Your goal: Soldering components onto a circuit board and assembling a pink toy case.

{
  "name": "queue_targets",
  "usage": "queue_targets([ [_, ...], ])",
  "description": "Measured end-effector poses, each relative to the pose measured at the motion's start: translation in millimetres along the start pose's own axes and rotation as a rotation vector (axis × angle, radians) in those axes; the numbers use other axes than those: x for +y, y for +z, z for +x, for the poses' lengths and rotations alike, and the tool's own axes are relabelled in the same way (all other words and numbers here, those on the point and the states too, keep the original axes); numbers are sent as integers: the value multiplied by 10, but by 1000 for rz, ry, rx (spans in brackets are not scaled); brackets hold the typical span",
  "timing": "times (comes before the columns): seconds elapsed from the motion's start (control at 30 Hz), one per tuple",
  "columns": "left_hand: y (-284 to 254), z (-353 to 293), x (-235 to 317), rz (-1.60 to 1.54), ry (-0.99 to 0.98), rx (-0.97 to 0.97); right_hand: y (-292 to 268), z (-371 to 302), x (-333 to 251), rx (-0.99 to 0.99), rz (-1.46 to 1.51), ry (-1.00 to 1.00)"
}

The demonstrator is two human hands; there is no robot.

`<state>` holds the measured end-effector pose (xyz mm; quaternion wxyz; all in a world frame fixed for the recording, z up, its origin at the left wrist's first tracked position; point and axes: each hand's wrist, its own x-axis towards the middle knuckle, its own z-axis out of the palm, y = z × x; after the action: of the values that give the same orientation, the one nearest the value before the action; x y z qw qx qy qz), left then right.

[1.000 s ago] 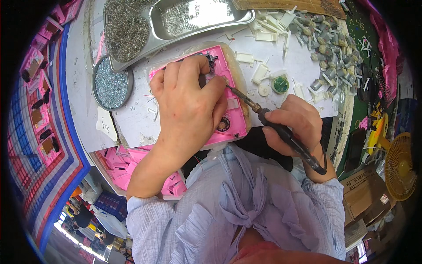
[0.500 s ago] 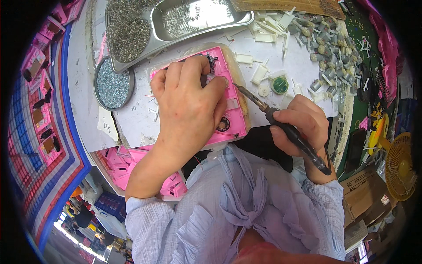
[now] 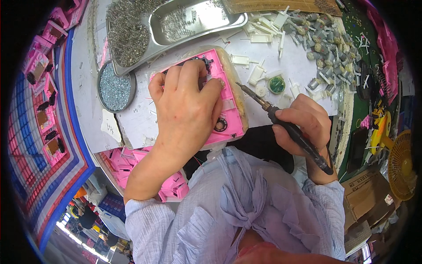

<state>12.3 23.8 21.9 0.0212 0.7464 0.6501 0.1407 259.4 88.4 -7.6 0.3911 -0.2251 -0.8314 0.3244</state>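
My right hand [image 3: 307, 125] is wrapped round the dark handle of a soldering iron [image 3: 290, 127], whose thin tip points up and left, apart from the pink case beside it. An open pink plastic case [image 3: 233, 115] lies in front of me on a pad [image 3: 241, 88] with a yellowish edge. My left hand [image 3: 187, 101] reaches over it, fingers bent down into the case and thumb on its right side. Dark parts show near those fingertips, but what they grip is hidden. A round black part [image 3: 221, 125] sits in the near right corner of the case.
Metal trays [image 3: 198, 22] of small springs stand at the back, beside a round dish [image 3: 116, 86] of tiny screws. Grey motors [image 3: 329, 57] and white plastic pieces [image 3: 257, 72] are scattered right, near a green reel [image 3: 276, 84]. More pink cases [image 3: 173, 187] lie below left; a yellow fan [image 3: 400, 165] stands right.
The view has shifted slightly. My left hand stays in the case and my right hand keeps hold of the soldering iron, with hardly any movement.
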Motion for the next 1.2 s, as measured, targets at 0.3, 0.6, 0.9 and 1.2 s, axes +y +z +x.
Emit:
queue_targets([
  [0.3,50,-33,-21,-14,3,45,-10,5,15,34,10,1],
  [0.6,-155,-574,-545,-81,-307,42,-75,22,52,69,20,-3],
  [0.9,-49,-626,-561,-258,-178,366,115,221,-94,73,144,87],
  [1.2,153,-413,-302,-1398,-692,357,642,653,-298,81,556,357],
])
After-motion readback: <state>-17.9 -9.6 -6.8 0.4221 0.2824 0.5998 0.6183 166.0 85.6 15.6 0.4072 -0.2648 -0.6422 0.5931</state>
